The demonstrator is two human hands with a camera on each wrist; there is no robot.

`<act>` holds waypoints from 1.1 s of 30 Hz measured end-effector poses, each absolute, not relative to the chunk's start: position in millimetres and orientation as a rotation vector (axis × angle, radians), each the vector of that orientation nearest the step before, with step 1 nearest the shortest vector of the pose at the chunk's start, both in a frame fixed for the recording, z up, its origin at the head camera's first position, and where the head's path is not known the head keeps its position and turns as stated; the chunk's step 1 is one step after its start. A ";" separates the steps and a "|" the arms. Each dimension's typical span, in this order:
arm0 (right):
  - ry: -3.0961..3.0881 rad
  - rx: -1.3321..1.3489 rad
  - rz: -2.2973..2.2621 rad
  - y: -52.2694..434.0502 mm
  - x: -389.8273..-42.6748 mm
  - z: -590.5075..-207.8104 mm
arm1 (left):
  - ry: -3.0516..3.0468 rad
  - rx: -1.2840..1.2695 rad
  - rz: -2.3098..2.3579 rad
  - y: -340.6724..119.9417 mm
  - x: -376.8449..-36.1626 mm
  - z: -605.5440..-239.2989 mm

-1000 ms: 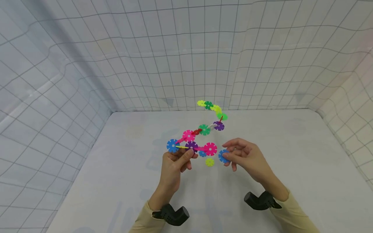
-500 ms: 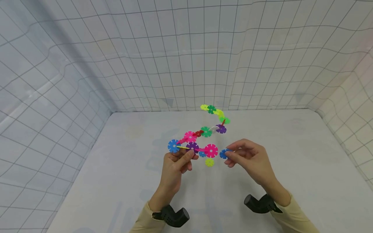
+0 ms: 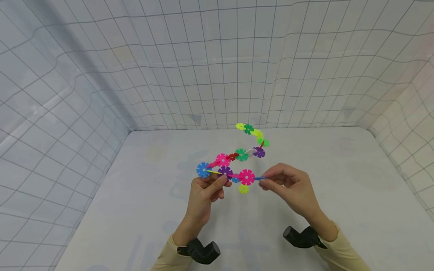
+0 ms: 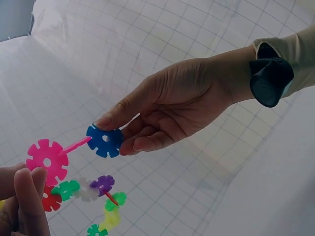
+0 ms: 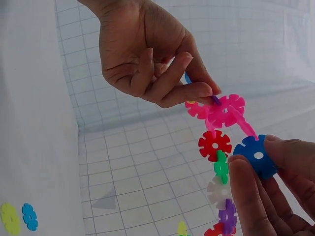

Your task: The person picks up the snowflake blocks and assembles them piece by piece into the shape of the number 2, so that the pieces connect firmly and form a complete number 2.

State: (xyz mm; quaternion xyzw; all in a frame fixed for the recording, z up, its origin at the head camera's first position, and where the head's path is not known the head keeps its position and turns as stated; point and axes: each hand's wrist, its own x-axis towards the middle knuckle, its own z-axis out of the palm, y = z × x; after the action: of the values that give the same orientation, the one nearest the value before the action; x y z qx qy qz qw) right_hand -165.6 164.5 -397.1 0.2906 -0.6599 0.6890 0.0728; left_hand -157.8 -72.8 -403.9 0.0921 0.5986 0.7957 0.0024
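A chain of slotted plastic snowflake discs hangs in the air, curving back from my left hand (image 3: 203, 197). That hand pinches a purple disc (image 3: 225, 172) between thumb and fingers. Beyond it the near end runs through a pink disc seen edge-on to another pink disc (image 3: 246, 177). My right hand (image 3: 293, 190) pinches a blue disc (image 4: 105, 142) between thumb and fingertips, its rim right at that last pink disc's edge. The left wrist view shows the two discs crosswise to each other. A second blue disc (image 3: 203, 169) sits in the chain left of the left hand's fingers.
On the white table (image 3: 142, 222) lie a loose yellow-green disc (image 3: 243, 189) and a loose blue disc (image 3: 235, 180), below the chain. The chain's far end (image 3: 240, 126) reaches toward the back. White grid-patterned sheeting (image 3: 244, 67) walls the table's back and sides.
My right hand has turned the blue disc from face-on to edge-on and brought it to the pink end disc. The chain has shifted slightly right and toward me.
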 end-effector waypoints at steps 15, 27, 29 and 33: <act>-1.897 1.017 1.490 153.4 -157.8 -374.7 | 1.883 0.336 2.511 -70.5 -157.1 -407.3; -1.725 1.108 1.294 156.3 -168.5 -394.0 | 1.894 0.371 2.516 -66.9 -153.3 -408.3; -1.709 1.118 1.301 155.7 -168.1 -393.6 | 1.900 0.391 2.505 -67.8 -153.2 -408.0; -1.692 1.128 1.297 155.4 -168.3 -394.1 | 1.908 0.425 2.482 -69.1 -153.2 -406.8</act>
State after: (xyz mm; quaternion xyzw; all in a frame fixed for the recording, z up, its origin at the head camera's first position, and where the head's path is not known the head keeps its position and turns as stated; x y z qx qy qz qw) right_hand -168.3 155.4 -394.1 0.4367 -0.6554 0.5025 0.3567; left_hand -153.2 -69.1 -406.8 0.1344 0.6039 0.7856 -0.0089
